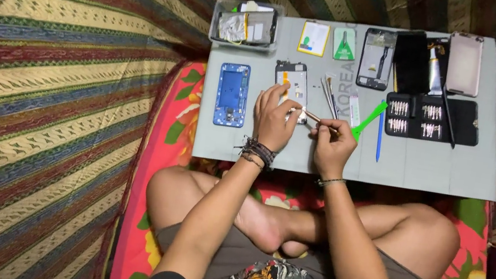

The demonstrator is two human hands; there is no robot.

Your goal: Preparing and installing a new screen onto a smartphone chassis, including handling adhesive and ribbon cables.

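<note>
Phone frame, the opened-up one with its insides showing, sat near the middle of the grey mat, and that's what the person was hunched over cross-legged. Biggest thing around was the striped cloth covering pretty much everything, then a red flowery sheet under the legs. The mat lay across the top of that like a little bench. Along its far edge sat a clear plastic tray of loose parts, a yellow-edged battery, a green packet, another stripped phone frame, a black screen panel and a pinkish back cover. Below those lay a black screwdriver bit case, opened flat. A blue phone frame lay well off to the left.

Left hand was pressed down on the near end of the open phone, fingers spread, nothing held. Right hand had its grip pinched shut on a thin screwdriver, tip pointing at the phone's lower corner. A green pry tool and a blue pen-like tool lay just beside that hand.
</note>
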